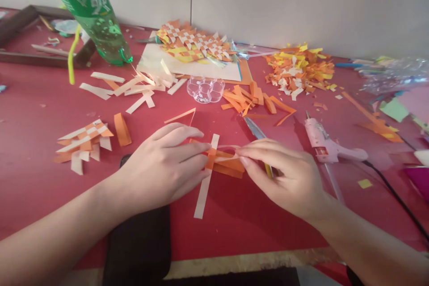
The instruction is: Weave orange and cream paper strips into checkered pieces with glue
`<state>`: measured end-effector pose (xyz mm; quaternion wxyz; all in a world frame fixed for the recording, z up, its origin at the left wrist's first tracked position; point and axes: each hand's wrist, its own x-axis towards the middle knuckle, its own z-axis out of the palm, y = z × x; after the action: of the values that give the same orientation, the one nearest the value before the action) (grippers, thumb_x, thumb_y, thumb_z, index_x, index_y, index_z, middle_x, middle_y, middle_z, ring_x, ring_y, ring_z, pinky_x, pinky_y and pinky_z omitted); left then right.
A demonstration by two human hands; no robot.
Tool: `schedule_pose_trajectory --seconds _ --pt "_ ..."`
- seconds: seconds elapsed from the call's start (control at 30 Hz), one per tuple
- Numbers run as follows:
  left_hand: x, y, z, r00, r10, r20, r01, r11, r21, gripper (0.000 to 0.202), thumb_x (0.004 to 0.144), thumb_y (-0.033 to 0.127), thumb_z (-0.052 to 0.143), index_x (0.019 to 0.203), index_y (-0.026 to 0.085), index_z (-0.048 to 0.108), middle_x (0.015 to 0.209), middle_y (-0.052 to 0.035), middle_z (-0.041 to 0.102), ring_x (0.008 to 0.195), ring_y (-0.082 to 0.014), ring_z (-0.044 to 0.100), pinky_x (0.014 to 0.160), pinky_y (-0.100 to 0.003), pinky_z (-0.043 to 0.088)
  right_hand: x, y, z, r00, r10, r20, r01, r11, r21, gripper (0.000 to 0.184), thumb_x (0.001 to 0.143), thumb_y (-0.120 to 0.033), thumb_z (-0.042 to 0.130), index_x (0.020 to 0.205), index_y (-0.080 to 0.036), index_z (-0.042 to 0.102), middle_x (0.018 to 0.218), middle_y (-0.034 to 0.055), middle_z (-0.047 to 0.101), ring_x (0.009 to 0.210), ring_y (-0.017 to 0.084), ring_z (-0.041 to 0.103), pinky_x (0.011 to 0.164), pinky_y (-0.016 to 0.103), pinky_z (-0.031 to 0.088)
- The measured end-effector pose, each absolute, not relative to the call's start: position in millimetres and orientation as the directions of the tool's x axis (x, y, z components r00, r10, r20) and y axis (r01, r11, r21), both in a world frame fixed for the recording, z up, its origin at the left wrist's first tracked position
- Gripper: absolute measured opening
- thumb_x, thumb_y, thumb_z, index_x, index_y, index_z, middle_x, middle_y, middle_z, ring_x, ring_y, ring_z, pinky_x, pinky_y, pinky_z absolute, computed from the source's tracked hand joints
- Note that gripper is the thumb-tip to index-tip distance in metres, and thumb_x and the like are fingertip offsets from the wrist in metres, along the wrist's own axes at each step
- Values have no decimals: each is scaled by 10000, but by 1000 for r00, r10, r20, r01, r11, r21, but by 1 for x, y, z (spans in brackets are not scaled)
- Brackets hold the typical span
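Observation:
Over the middle of the table, my left hand (167, 161) holds a small cross of woven paper strips (229, 167) at its fingertips; its thumb is hidden. Orange strips run sideways there, and a long white paper strip (203, 199) crosses them towards me. My right hand (284, 170) is closed, thumb and fingertips pinching the end of a pale strip (225, 159) that bends back to the weave. Partly under my right hand lies a pair of scissors (254, 128) with a yellow handle. A finished-looking orange and white woven piece (85, 138) rests to the left.
Loose white strips (137, 87), orange strips (241, 98) and a clear compartment dish (205, 90) lie beyond my hands. A green bottle (97, 13) leans at back left. On the right are a pink glue gun (326, 140) and its cord. A black phone-like object (139, 241) lies under my left forearm.

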<state>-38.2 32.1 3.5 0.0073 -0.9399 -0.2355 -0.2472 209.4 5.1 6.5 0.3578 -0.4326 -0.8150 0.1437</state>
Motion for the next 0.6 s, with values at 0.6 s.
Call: schedule_pose_trajectory --seconds 0.6 --pt "-29 26 1 794 508 332 432 -857 280 280 958 166 458 890 129 726 927 -113 694 752 -201 644 706 -367 580 204 -3 3 -522 847 104 532 419 -736 197 923 -165 589 1062 -201 723 963 7 747 880 101 691 787 204 557"
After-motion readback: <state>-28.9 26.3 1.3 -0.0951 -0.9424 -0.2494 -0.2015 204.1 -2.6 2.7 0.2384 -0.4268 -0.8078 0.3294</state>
